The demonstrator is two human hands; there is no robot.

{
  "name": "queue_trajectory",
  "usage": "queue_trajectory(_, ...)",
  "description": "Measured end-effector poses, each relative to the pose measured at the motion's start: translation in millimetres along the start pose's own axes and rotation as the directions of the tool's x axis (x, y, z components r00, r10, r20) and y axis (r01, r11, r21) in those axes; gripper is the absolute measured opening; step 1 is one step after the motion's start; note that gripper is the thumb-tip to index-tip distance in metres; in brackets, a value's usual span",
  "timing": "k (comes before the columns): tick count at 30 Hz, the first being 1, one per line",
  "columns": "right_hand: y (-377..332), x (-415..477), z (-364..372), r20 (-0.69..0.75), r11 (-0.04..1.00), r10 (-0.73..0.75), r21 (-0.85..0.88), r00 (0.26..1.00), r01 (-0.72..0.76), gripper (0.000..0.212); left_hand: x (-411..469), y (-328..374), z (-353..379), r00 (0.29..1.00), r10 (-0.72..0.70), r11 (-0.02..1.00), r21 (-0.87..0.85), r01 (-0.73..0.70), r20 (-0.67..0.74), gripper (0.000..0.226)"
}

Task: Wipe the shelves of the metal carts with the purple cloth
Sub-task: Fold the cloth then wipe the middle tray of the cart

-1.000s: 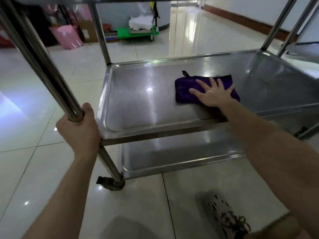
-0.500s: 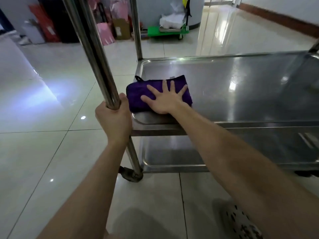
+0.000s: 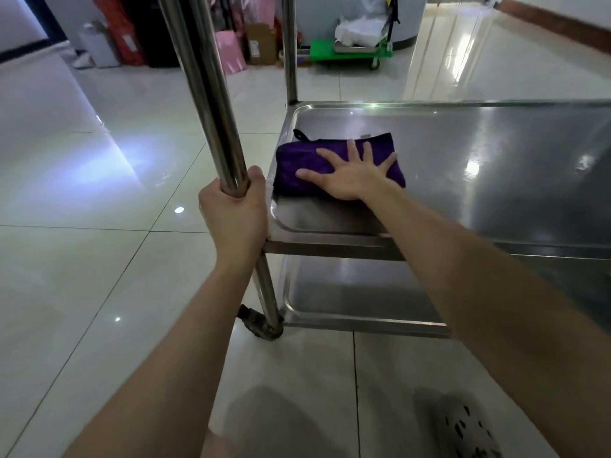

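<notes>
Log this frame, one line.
phase: wipe shelf | right hand flat on purple cloth, near-left corner | left hand grips cart post

You are working over a glossy pale tiled floor [image 3: 99, 276] with dark grout lines; a bright glare patch [image 3: 99, 157] lies at left of centre; a green platform trolley [image 3: 350, 53] bearing a white bundle [image 3: 355, 28] stands at upper centre; a cardboard box [image 3: 261, 44], pink bags [image 3: 230, 56] and red packages [image 3: 120, 31] line the upper left; a brown skirting board [image 3: 555, 23] crosses the upper right.
</notes>
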State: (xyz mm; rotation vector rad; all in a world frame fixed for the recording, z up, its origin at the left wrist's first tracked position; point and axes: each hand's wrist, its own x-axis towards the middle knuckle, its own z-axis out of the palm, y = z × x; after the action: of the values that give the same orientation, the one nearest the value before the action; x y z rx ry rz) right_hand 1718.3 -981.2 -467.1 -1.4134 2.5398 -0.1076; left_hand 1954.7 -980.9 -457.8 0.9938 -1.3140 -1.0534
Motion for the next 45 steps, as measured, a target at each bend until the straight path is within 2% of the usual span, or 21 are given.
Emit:
queue_trajectory(4, -16.7, 73.9, -20.7, 0.016, 0.998, 0.066, -0.015, 0.998, -0.066, 0.13, 0.2, -3.8, -0.6, 1.0, 0.026, 1.0, 0.0, -0.026, -0.015, 0.051)
queue_trajectory(9, -34.4, 107.5, -24.8, -0.019, 0.997, 0.056, -0.056, 0.998, -0.057, 0.114, -0.7, -3.6, 2.3, 0.997, 0.06, 0.998, 0.018, -0.059, -0.047, 0.049)
queue_trajectory(14, -42.3, 48.4, -10.3, -0.006, 0.999, -0.023, -0.034, 1.0, 0.023, 0.094, -2.7, 0.6, 2.1, 0.998, 0.037, 0.999, 0.016, -0.036, -0.04, 0.051)
queue_trajectory(19, -41.2, -49.1, 28.6, 0.01, 0.984, -0.169, -0.056, 0.986, 0.17, 0.09, -4.1, 7.3, 0.9, 0.999, -0.01, 0.999, 0.051, 0.012, -0.039, 0.049)
queue_trajectory(23, 6.4, -90.7, 23.8, 0.04, 0.982, -0.182, -0.033, 0.982, 0.184, 0.086, -7.2, 10.9, -2.1, 0.998, -0.049, 0.994, 0.093, 0.051, -0.032, 0.058)
queue_trajectory(25, 53.1, -105.8, 17.0, 0.032, 0.992, -0.122, -0.021, 0.992, 0.122, 0.087, -8.0, 14.3, -2.1, 0.999, -0.047, 0.989, 0.138, 0.05, -0.02, 0.059)
queue_trajectory(26, 80.7, -114.1, 13.2, 0.025, 0.997, -0.07, -0.012, 0.997, 0.07, 0.089, -8.9, 14.9, -3.2, 0.999, -0.03, 0.986, 0.162, 0.037, -0.042, 0.057)
queue_trajectory(28, 134.3, -132.4, 4.2, 0.011, 0.998, 0.055, 0.011, 0.998, -0.055, 0.098, -16.9, 16.3, -7.0, 0.982, 0.052, 0.979, 0.204, -0.014, -0.184, 0.055)
queue_trajectory(29, 155.1, -141.0, 0.3, 0.003, 0.994, 0.111, 0.017, 0.994, -0.111, 0.104, -25.5, 17.1, -8.2, 0.95, 0.152, 0.966, 0.246, -0.084, -0.272, 0.059)
queue_trajectory(30, 169.7, -147.6, -2.3, -0.004, 0.989, 0.147, 0.016, 0.989, -0.147, 0.11, -38.6, 18.8, -5.6, 0.902, 0.319, 0.922, 0.315, -0.224, -0.291, 0.059)
queue_trajectory(31, 177.6, -151.8, -3.3, -0.009, 0.987, 0.161, 0.013, 0.987, -0.161, 0.115, -55.4, 20.4, 1.5, 0.834, 0.52, 0.82, 0.381, -0.426, -0.186, 0.051)
queue_trajectory(32, 179.7, -153.5, -3.2, -0.012, 0.987, 0.16, 0.009, 0.987, -0.159, 0.118, -70.9, 19.3, 14.0, 0.738, 0.675, 0.677, 0.383, -0.628, 0.017, 0.038)
queue_trajectory(33, 178.4, -153.7, -2.3, -0.018, 0.988, 0.153, 0.004, 0.988, -0.153, 0.115, -83.7, 17.9, 30.5, 0.635, 0.734, 0.549, 0.338, -0.764, 0.242, 0.025)
queue_trajectory(34, 175.8, -153.4, -1.1, -0.029, 0.989, 0.148, 0.001, 0.989, -0.148, 0.11, -92.6, 19.3, 51.0, 0.562, 0.71, 0.48, 0.292, -0.827, 0.424, 0.017)
queue_trajectory(35, 173.6, -153.4, 0.0, -0.044, 0.989, 0.146, 0.0, 0.988, -0.147, 0.103, -97.2, 23.8, 73.9, 0.546, 0.643, 0.476, 0.278, -0.834, 0.537, 0.017)
queue_trajectory(37, 172.5, -155.1, 0.2, -0.061, 0.989, 0.148, 0.004, 0.987, -0.148, 0.096, -95.7, 31.4, 116.7, 0.621, 0.448, 0.547, 0.352, -0.759, 0.643, 0.028)
queue_trajectory(40, 173.7, -155.8, -0.3, -0.043, 0.988, 0.154, 0.013, 0.987, -0.153, 0.096, -80.4, 26.9, 152.6, 0.688, 0.181, 0.534, 0.517, -0.669, 0.703, 0.042)
queue_trajectory(42, 174.0, -151.0, 1.1, -0.046, 0.987, 0.16, 0.023, 0.986, -0.159, 0.1, -74.2, 12.0, 156.8, 0.715, 0.131, 0.522, 0.565, -0.639, 0.687, 0.047)
queue_trajectory(45, 180.3, -143.7, 1.3, -0.031, 0.991, 0.13, 0.035, 0.991, -0.128, 0.102, -72.3, -2.0, 158.3, 0.744, 0.1, 0.556, 0.583, -0.593, 0.661, 0.05)
